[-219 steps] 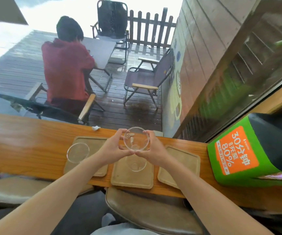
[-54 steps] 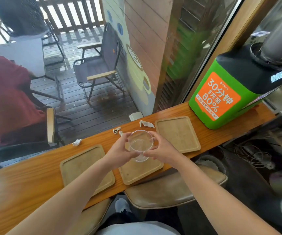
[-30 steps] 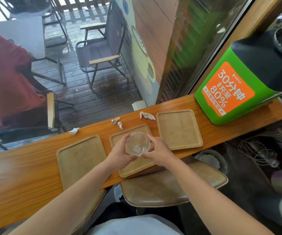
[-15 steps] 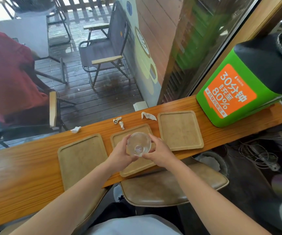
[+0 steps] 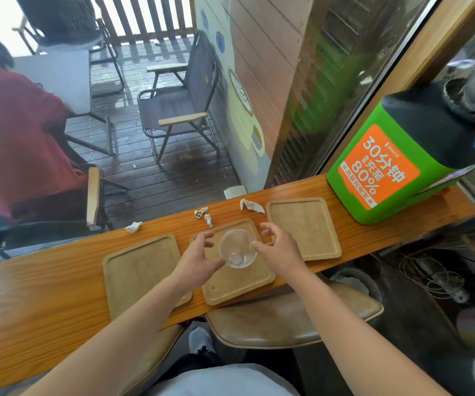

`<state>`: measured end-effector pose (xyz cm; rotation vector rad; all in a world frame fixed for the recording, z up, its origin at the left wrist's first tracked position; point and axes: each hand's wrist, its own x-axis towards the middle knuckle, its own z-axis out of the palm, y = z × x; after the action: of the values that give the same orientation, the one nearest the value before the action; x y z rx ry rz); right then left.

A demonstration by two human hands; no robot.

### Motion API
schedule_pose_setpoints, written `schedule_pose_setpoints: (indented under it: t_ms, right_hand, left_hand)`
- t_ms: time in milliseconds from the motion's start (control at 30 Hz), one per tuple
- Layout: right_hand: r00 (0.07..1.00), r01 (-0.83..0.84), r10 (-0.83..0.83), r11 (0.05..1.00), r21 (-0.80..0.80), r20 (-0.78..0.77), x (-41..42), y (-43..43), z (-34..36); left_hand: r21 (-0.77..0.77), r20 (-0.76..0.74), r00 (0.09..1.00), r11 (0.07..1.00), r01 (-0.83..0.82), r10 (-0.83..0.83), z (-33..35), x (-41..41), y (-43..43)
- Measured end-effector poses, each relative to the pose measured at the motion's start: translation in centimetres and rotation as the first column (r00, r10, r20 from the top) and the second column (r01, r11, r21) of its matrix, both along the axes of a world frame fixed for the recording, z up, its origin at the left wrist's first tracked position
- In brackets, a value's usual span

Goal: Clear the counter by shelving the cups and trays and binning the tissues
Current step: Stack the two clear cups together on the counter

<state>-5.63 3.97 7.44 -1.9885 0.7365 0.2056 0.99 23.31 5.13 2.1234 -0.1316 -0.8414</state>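
A clear plastic cup (image 5: pixel 237 248) stands upright on the middle wooden tray (image 5: pixel 239 287). My left hand (image 5: pixel 199 261) is just left of it and my right hand (image 5: pixel 280 250) just right of it. Both have their fingers spread and loose, at most brushing the cup's wall. Two more wooden trays lie flat on the counter (image 5: pixel 44 295), the left tray (image 5: pixel 139 270) and the right tray (image 5: pixel 305 227). Several crumpled tissues lie along the counter's far edge: one tissue (image 5: pixel 134 226) at the left, a pair of tissue scraps (image 5: pixel 202 212) in the middle, and a larger tissue (image 5: pixel 251 205) at the right.
A green and black charging station (image 5: pixel 388 167) fills the counter's right end. A small white box (image 5: pixel 235 192) sits by the window. Brown stools (image 5: pixel 287 318) stand under the counter's near edge, with a round bin (image 5: pixel 356 284) and cables on the floor to the right.
The cup, gripped between both hands half a second ago, now stands on the middle tray. Both hands have let go and opened beside it.
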Motion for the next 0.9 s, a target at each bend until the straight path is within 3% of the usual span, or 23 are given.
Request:
schedule_pose_setpoints:
  t_ms: [400, 633, 767, 900]
  right_hand:
    - [0.999, 0.040, -0.039, 0.998, -0.054, 0.014, -0.7, 1.4, -0.5]
    - [0.994, 0.042, -0.050, 0.996, -0.083, -0.097, -1.6, 0.3, -2.4]
    - [0.983, -0.104, 0.106, 0.994, 0.021, -0.149, -1.6, 0.4, -3.5]
    - [0.983, -0.148, 0.161, 0.979, 0.140, -0.087, -1.1, -0.3, -3.9]
  left_hand:
    - [-0.032, 0.000, 1.000, 0.999, 0.018, -0.018, 0.1, -1.1, 2.3]
    - [-0.004, -0.050, 0.999, 1.000, -0.001, 0.001, -1.4, -1.9, 0.2]
    - [0.015, -0.071, 0.996, 0.999, -0.051, 0.052, -1.7, -2.2, -1.4]
    - [0.028, -0.067, 0.992, 0.994, -0.102, 0.104, -1.3, -2.3, -3.0]
